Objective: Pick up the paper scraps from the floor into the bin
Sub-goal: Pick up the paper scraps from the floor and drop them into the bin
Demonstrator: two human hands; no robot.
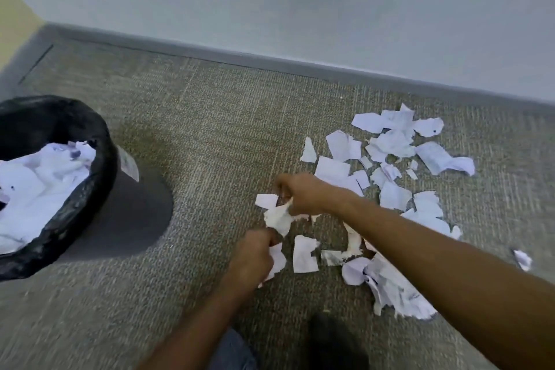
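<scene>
Scraps (390, 156) litter centre-right; both fists, left hand (253, 258) and right hand (303, 194), clutch paper — bunch tight, then swing to bin (99, 159) at left.

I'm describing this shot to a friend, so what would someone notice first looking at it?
First, the scatter of torn white paper scraps across the carpet on the right, near the wall. Then the two bare hands in the middle: the right hand and the left hand each closed on some paper. At far left stands a bin with a black liner, already holding white paper.
</scene>
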